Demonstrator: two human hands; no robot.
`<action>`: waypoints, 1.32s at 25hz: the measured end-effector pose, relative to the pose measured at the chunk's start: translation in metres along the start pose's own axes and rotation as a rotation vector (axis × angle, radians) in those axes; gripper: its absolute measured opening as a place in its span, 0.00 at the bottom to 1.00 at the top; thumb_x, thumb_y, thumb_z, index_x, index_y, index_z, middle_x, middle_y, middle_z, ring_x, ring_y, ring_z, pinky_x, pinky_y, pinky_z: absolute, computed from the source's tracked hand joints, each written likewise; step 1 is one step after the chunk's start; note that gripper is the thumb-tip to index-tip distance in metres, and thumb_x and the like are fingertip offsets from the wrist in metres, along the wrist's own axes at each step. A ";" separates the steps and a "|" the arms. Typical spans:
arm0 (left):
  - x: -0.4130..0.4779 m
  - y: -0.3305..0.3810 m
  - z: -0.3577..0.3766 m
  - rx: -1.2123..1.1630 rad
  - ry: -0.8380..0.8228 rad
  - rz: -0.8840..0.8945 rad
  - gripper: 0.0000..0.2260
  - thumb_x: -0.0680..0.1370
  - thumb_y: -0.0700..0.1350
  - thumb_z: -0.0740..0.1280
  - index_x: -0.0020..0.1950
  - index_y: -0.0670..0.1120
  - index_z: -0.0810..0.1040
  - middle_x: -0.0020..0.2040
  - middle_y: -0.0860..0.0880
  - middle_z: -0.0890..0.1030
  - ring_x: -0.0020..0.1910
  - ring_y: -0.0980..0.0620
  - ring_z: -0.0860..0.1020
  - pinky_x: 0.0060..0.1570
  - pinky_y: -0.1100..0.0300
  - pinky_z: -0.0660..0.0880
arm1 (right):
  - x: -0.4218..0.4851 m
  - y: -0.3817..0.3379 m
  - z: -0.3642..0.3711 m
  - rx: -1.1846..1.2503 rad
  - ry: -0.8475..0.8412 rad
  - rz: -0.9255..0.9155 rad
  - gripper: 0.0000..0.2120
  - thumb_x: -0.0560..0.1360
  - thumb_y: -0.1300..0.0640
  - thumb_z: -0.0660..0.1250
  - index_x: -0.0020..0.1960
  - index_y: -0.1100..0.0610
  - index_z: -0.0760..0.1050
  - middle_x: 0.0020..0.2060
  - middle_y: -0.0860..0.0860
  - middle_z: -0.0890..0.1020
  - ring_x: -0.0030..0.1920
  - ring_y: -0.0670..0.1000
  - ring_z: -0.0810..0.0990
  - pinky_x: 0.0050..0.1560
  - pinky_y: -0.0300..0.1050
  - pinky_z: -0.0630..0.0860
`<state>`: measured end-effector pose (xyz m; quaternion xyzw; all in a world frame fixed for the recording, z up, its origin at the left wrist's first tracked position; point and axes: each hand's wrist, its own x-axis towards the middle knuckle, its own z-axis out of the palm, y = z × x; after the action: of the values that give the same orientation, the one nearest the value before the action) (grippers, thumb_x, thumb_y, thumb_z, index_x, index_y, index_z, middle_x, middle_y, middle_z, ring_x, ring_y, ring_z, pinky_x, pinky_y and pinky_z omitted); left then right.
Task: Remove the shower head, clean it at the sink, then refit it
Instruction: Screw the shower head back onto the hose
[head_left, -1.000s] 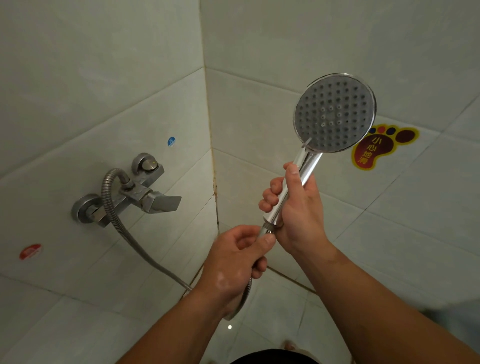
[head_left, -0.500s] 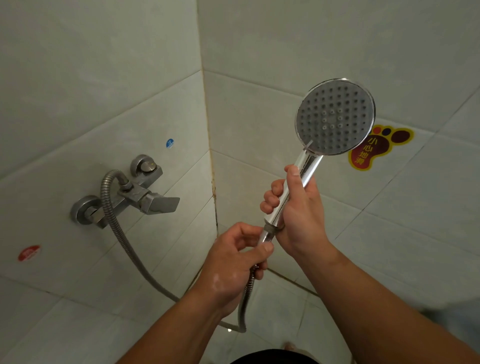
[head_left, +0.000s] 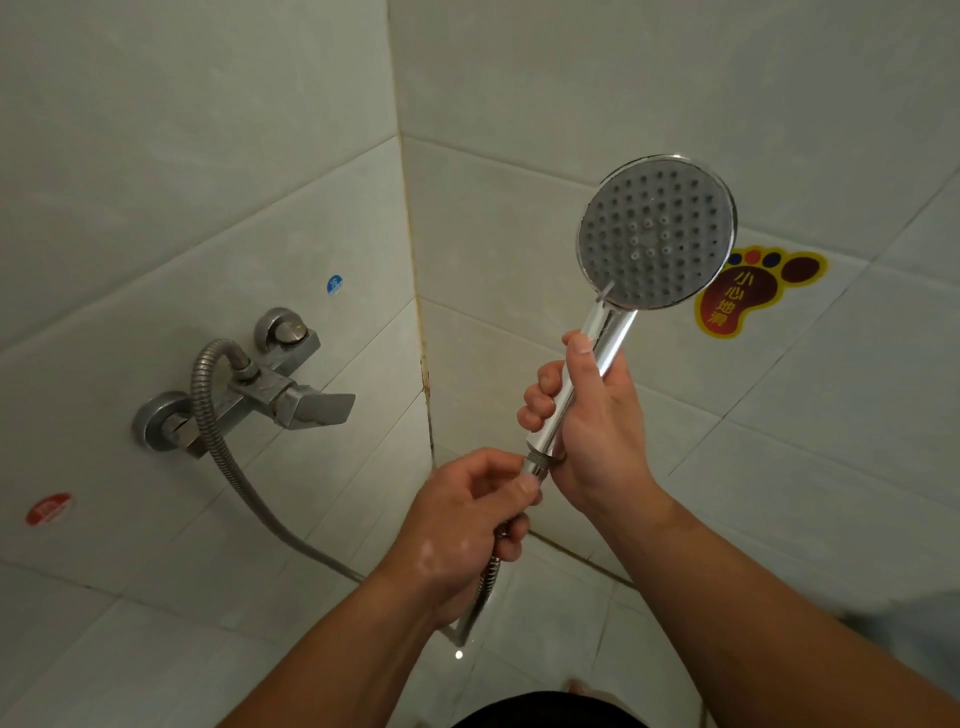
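Note:
The chrome shower head (head_left: 657, 231) is upright at right of centre, its round grey nozzle face turned toward me. My right hand (head_left: 587, 415) is wrapped around its shiny handle. Just below, my left hand (head_left: 467, 514) pinches the hose nut at the handle's threaded bottom end, where a strip of thread shows. The ribbed metal hose (head_left: 218, 447) runs from under my left hand in a loop up to the wall mixer tap (head_left: 270, 395) on the left wall.
I stand in a tiled shower corner. A foot-shaped red and yellow warning sticker (head_left: 748, 296) is on the right wall behind the shower head. On the left wall are a blue dot sticker (head_left: 335, 285) and a red one (head_left: 48, 509).
My left hand has turned at the hose nut and a strip of thread now shows under the handle. The hose loop below has shifted. The shower head has stayed almost still.

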<state>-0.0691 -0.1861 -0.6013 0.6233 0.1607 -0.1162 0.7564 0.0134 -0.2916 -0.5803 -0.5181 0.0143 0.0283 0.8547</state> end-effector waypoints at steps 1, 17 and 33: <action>0.002 -0.002 0.001 0.035 0.046 0.018 0.05 0.77 0.39 0.71 0.53 0.44 0.80 0.44 0.45 0.81 0.31 0.53 0.75 0.33 0.59 0.73 | 0.000 0.001 0.001 -0.007 0.007 -0.008 0.05 0.85 0.53 0.59 0.55 0.55 0.69 0.32 0.51 0.71 0.29 0.48 0.70 0.29 0.42 0.71; 0.005 -0.005 0.000 0.197 0.046 0.061 0.08 0.75 0.42 0.73 0.52 0.51 0.80 0.51 0.48 0.83 0.33 0.54 0.77 0.36 0.61 0.77 | 0.002 0.002 0.001 -0.024 0.022 -0.016 0.05 0.85 0.53 0.59 0.56 0.54 0.70 0.32 0.51 0.72 0.30 0.49 0.72 0.30 0.43 0.72; 0.007 -0.005 -0.004 0.061 -0.032 0.028 0.05 0.79 0.43 0.68 0.51 0.43 0.80 0.42 0.44 0.83 0.33 0.51 0.75 0.33 0.58 0.73 | 0.001 0.000 -0.001 0.001 0.038 -0.004 0.05 0.85 0.53 0.59 0.56 0.55 0.69 0.31 0.51 0.72 0.29 0.48 0.70 0.28 0.42 0.70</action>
<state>-0.0649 -0.1825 -0.6090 0.6461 0.1364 -0.1206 0.7412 0.0145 -0.2928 -0.5808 -0.5181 0.0295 0.0165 0.8547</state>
